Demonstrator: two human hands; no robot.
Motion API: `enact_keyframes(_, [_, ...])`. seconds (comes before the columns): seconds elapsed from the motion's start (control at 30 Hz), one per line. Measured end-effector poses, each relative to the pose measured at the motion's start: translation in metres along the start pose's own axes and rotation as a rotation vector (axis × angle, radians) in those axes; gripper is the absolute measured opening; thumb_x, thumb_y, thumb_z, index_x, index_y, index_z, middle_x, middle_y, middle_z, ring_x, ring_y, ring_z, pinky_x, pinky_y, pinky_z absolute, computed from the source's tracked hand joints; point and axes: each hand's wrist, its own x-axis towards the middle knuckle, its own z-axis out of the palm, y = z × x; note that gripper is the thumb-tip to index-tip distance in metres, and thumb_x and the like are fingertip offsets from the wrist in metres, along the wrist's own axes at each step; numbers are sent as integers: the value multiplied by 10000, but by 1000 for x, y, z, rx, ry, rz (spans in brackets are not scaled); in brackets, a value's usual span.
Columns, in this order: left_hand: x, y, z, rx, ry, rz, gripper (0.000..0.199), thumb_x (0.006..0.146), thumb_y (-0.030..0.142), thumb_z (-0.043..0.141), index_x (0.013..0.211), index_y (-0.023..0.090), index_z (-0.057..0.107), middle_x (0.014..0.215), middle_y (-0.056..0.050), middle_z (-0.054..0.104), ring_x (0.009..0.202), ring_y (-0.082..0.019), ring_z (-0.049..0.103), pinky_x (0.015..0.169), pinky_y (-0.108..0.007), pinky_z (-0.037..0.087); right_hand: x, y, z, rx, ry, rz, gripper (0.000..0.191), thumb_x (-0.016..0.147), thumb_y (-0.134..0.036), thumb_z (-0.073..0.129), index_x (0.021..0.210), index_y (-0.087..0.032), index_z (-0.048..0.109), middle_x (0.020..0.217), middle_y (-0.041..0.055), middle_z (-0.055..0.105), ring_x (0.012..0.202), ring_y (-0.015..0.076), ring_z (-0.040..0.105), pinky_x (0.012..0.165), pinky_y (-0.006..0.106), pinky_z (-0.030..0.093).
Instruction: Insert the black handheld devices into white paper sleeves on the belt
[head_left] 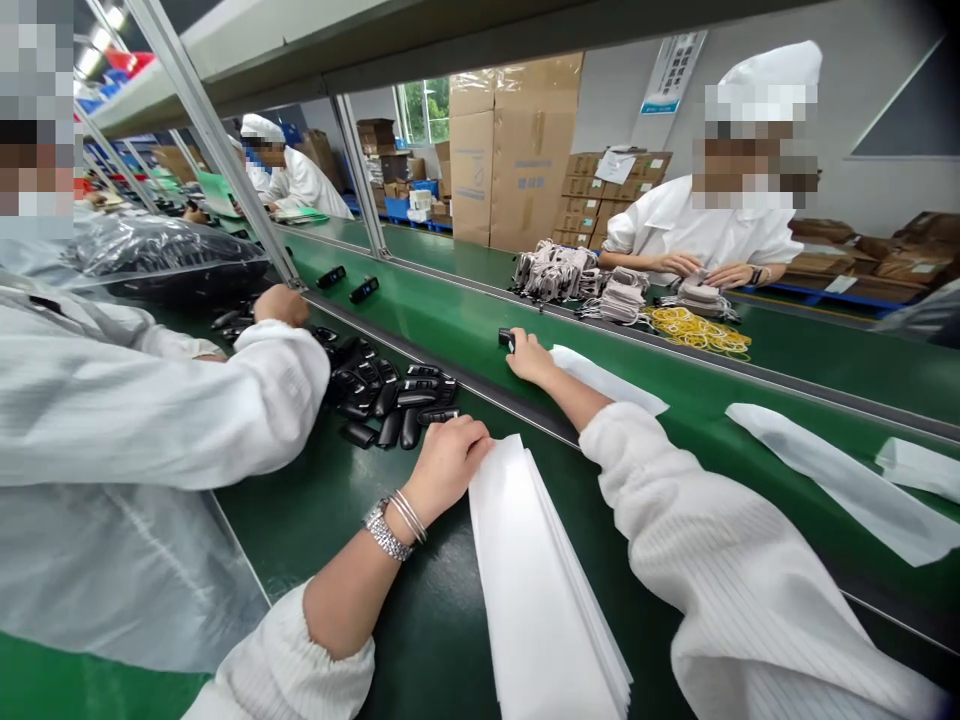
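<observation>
My right hand [531, 358] reaches over the green belt, its fingers closed round a small black handheld device [506, 339]. Just beyond the wrist, a flat white sleeve [611, 380] lies on the belt. Nearer to me, my left hand [450, 458], with a watch and bangles at the wrist, pinches the top end of a stack of long white sleeves [536, 590] fanned out on the green table. Its fingertips are partly hidden. Left of that hand, a pile of black devices [386, 385] spreads over the table, some almost touching it.
A co-worker's sleeve [165, 400] reaches in from the left. Two black devices [364, 290] and more white sleeves [847, 480] lie on the belt. Across it, another person handles bundled grey cords [555, 272] beside yellow bands [697, 330]. A metal post [217, 140] rises at left.
</observation>
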Motion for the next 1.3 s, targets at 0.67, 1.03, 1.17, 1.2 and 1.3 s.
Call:
enact_keyframes(0.67, [-6,16,-10,-265,351,168,91,902,223,586,820,191,611,944,-35,517,946,-179,538,866,-335,458,-165,-17,-27,941,-406,-274,403,816,-491,694,1125,-251,596,1081,34,615,940,176,626,811,322,534])
enact_keyframes(1.03, [1,2,-1,-307,287,2,180,916,273,532,768,184,583,830,-18,546,778,-150,523,721,-285,437,-141,-12,-69,908,-92,-164,350,885,-585,532,930,-239,536,708,-2,577,688,191,568,703,345,493])
enact_keyframes(1.17, [1,-6,6,-242,206,-41,202,915,284,523,761,181,605,796,-16,542,739,-151,522,685,-284,422,-102,25,-99,240,384,-275,240,938,-410,423,945,-224,574,983,78,607,1016,264,562,948,434,438])
enact_keyframes(1.2, [1,-7,8,-228,201,-48,216,919,295,517,760,181,608,794,-17,548,740,-152,529,683,-284,422,-96,34,-98,133,436,-278,240,923,-357,430,1044,-214,581,1113,107,593,1127,283,529,1005,455,405])
enact_keyframes(1.3, [2,-10,11,-198,174,-57,268,936,341,491,767,181,623,799,-24,576,754,-161,557,704,-290,438,-88,56,-78,62,428,-317,468,874,-284,477,1334,-200,470,1376,145,472,1325,280,413,1106,472,338])
